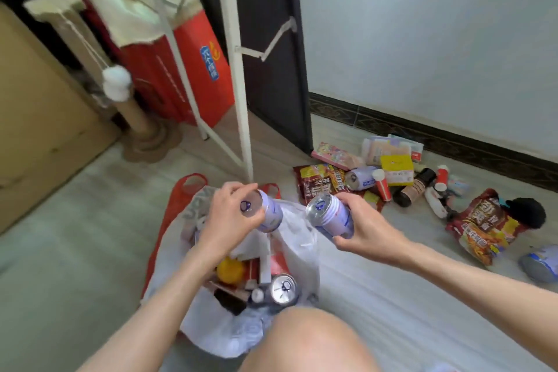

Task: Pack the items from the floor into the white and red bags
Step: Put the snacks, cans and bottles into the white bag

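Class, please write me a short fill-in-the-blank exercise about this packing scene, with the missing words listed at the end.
1. Each of the two hands, the left hand and the right hand, grips one pale blue-and-white metal ____.
2. The thin white plastic bag lies open on top of a ____ bag.
3. Inside the white bag, a round ____ fruit shows beside a silver can top.
4. The large dark snack packets lie on the ____.

Missing words: can; red; orange; floor
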